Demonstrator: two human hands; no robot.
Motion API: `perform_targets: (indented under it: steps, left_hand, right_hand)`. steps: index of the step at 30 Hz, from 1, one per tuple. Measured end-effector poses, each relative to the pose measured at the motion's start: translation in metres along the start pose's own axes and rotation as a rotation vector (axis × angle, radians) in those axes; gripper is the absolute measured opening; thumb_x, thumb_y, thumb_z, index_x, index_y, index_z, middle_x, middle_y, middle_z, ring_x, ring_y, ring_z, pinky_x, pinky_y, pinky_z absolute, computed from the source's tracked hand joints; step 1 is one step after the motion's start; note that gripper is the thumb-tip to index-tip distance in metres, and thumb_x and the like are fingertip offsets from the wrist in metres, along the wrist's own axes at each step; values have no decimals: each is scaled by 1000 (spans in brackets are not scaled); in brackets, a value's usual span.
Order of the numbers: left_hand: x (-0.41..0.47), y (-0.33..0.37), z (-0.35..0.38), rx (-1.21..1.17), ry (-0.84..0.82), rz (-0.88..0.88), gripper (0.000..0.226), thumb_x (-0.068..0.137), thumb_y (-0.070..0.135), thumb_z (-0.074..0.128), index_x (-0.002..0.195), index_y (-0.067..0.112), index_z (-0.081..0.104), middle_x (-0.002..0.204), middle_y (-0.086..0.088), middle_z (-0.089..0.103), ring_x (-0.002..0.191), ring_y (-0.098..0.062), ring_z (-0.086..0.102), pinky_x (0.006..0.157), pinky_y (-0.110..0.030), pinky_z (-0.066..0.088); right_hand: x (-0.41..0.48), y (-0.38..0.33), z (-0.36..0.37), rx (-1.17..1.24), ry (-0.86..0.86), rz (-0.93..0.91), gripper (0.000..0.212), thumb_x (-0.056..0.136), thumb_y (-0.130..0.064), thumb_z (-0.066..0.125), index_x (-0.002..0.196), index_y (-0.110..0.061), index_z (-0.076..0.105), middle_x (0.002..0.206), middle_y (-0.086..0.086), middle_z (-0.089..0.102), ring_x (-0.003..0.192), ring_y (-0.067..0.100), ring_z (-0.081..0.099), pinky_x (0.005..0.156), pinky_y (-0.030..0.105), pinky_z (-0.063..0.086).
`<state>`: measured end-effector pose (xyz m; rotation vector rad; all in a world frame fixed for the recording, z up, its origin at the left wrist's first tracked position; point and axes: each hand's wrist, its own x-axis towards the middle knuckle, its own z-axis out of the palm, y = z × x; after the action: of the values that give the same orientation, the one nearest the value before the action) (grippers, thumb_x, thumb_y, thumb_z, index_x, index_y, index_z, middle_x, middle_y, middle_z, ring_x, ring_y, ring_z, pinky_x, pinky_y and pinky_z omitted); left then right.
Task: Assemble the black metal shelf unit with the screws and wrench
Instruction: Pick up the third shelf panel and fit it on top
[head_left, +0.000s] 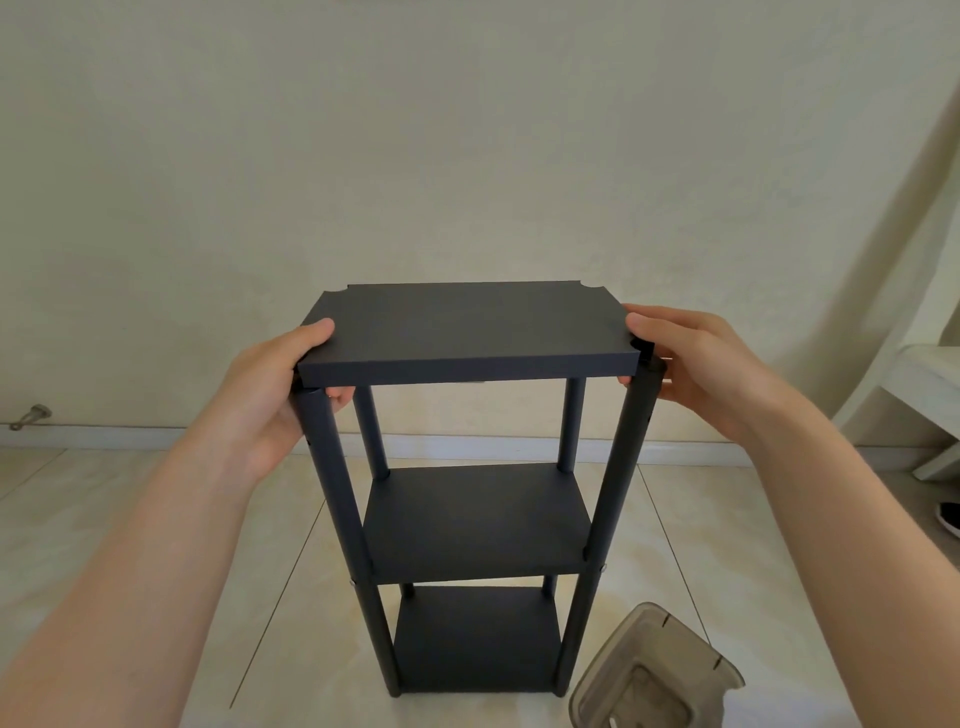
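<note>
the black shelf unit is stood upright on the tiled floor, with two lower shelves in place. the top panel is judged to be mid-seating on the posts. it is clamped at its near corners by the left hand and the right hand, thumbs above and fingers beneath. next, the corner notches must be aligned with the post tops before screws are driven.

Looks forward and down from head height, close above the shelf unit, facing the wall beyond and tiled floor below.
</note>
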<state>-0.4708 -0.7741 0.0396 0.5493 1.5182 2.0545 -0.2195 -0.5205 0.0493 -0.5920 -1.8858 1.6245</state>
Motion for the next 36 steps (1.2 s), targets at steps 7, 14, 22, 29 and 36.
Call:
perform_targets:
  steps: [7, 14, 22, 29, 36]
  left_hand:
    - [-4, 0, 2, 58, -6, 5, 20, 98, 27, 64, 95, 8, 68, 64, -6, 57, 46, -15, 50, 62, -30, 59]
    - [-5, -2, 6, 151, 27, 31, 17, 97, 26, 66, 101, 10, 68, 73, -1, 62, 43, -13, 47, 61, -27, 59]
    - [-6, 1, 2, 148, -33, 21, 19, 93, 30, 71, 85, 14, 70, 66, -2, 57, 42, -14, 42, 74, -38, 45]
    - [0, 5, 5, 152, -19, -23, 22, 90, 32, 74, 88, 11, 66, 61, 0, 57, 42, -13, 42, 63, -31, 48]
    - [1, 7, -8, 87, -163, -73, 30, 99, 37, 58, 108, 10, 67, 68, -1, 56, 49, -17, 45, 68, -34, 50]
  right_hand:
    - [2, 1, 9, -29, 47, -11, 23, 98, -25, 53, 116, -21, 68, 69, -1, 61, 59, 19, 54, 64, 30, 50]
    - [9, 4, 23, -239, 241, -96, 26, 99, -26, 44, 100, -24, 70, 58, -13, 54, 46, 14, 49, 51, 18, 44]
    - [7, 6, 14, 99, 200, 169, 17, 93, -19, 63, 86, -4, 64, 55, 1, 58, 46, 16, 55, 47, 27, 49]
    - [10, 14, 11, 134, 163, 269, 17, 89, -19, 65, 92, -3, 64, 66, 7, 66, 56, 21, 64, 58, 33, 56]
    - [10, 16, 10, 261, 145, 323, 14, 87, -17, 65, 95, -6, 60, 68, 5, 63, 55, 19, 59, 55, 31, 52]
